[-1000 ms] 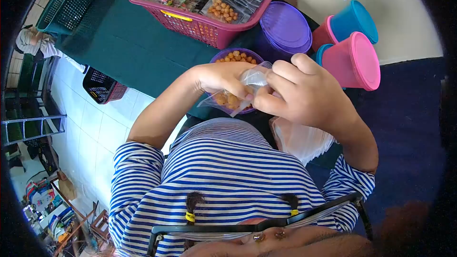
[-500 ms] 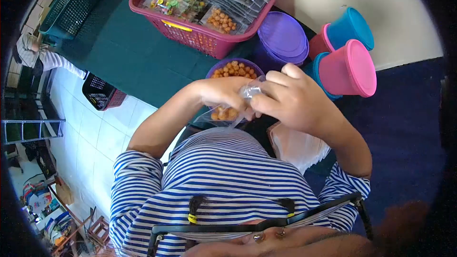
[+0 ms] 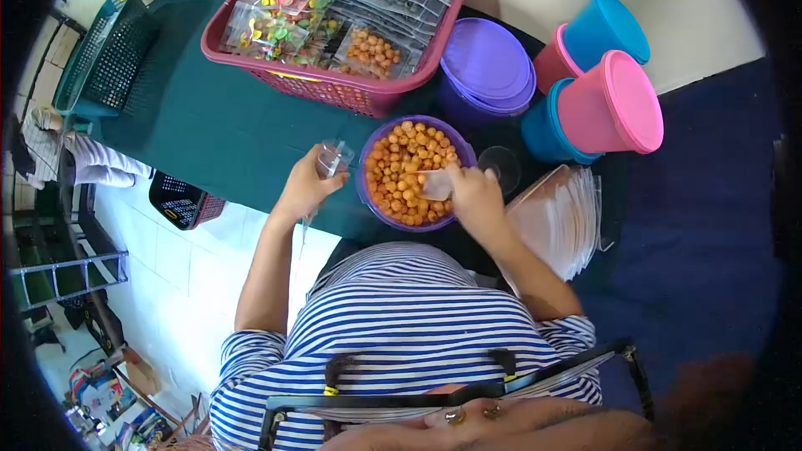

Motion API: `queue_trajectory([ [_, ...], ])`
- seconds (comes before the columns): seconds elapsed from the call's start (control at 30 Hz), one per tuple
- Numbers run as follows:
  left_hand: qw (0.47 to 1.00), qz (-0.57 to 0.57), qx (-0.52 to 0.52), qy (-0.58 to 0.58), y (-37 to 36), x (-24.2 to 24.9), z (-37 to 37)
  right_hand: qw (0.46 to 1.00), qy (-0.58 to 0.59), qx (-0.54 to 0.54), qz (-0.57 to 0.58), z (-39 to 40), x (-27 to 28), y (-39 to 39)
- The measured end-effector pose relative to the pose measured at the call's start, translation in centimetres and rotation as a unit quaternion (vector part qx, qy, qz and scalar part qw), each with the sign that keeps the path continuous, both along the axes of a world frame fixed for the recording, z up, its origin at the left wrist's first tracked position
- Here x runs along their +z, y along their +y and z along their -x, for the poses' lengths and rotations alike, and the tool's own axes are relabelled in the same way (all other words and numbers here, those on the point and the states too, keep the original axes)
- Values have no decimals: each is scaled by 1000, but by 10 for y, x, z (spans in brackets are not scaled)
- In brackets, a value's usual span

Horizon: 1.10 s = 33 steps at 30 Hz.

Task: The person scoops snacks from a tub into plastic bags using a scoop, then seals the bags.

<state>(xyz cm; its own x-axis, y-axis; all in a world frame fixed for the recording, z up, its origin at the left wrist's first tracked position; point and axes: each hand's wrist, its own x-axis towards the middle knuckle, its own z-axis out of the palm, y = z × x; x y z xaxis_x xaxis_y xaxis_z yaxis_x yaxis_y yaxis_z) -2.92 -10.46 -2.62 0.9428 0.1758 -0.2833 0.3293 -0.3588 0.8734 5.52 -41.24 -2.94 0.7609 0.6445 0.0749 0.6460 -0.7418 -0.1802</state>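
Note:
My left hand (image 3: pixel 302 190) is closed around a clear plastic bag, left of the purple tub. A clear, stiff-looking plastic piece (image 3: pixel 335 157) stands up from that grip, and part of the bag hangs below the hand. Whatever the bag holds is hidden by my fingers. My right hand (image 3: pixel 479 202) grips a clear scoop (image 3: pixel 436 185), its blade among the round orange snack balls (image 3: pixel 408 154). These balls fill the open purple tub (image 3: pixel 362 186) in front of my body.
Behind the tub stands a maroon basket (image 3: pixel 380 103) of packed sachets. A lidded purple tub (image 3: pixel 487 63), pink tub (image 3: pixel 597 108) and blue tubs stand to the right. Flat clear bags (image 3: pixel 555 217) lie beside my right arm. A green basket (image 3: pixel 109 54) and a person (image 3: pixel 92 159) are at left.
My hands, together on the bag with snack balls before, have moved apart. The left has gone left with the bag; the right now has a scoop in the tub. The view has shifted slightly.

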Motion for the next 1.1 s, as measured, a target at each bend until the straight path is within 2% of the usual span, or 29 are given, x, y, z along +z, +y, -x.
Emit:
queue_trajectory([
  [0.07,1000,4,8,-1,0,-18,0,999,25,-47,-2,22,-20,13],
  [0.13,998,43,16,33,-1,-29,-3,993,9,-79,-90,34,-26,23],
  [0.17,998,46,9,35,-1,-33,-5,992,9,-86,-87,35,-24,24],
  [0.23,999,32,-29,-15,-2,-33,-13,985,53,-127,-101,34,-16,24],
  [0.3,998,34,-44,10,1,-32,-20,982,68,-144,-101,32,-13,20],
  [0.37,997,-34,-72,-21,3,-36,-22,978,85,-161,-105,31,-9,16],
  [0.43,995,-47,-81,-43,3,-33,-24,965,146,-179,-128,30,-3,12],
  [0.5,992,-59,-91,-67,3,-26,-28,961,125,-200,-142,32,-4,13],
  [0.57,988,-81,-107,-82,2,-15,-29,896,216,-263,-286,34,-7,13],
  [0.67,976,-128,-141,-109,-2,13,-26,893,201,-280,-288,36,-13,10],
  [0.73,970,-132,-159,-130,-1,14,-26,891,184,-279,-307,35,-4,13],
  [0.77,964,-135,-178,-145,-1,13,-25,892,181,-280,-306,35,5,14],
  [0.8,948,-152,-187,-209,-2,5,-26,899,172,-269,-300,35,21,18],
  [0.9,932,-156,-207,-254,-7,5,-29,912,164,-259,-274,34,46,26],
  [0.97,935,-141,-199,-259,-11,0,-29,929,164,-252,-218,34,82,46],
  [1.1,934,-101,-176,-294,-15,-14,-34,972,140,-178,-63,22,98,62],
])
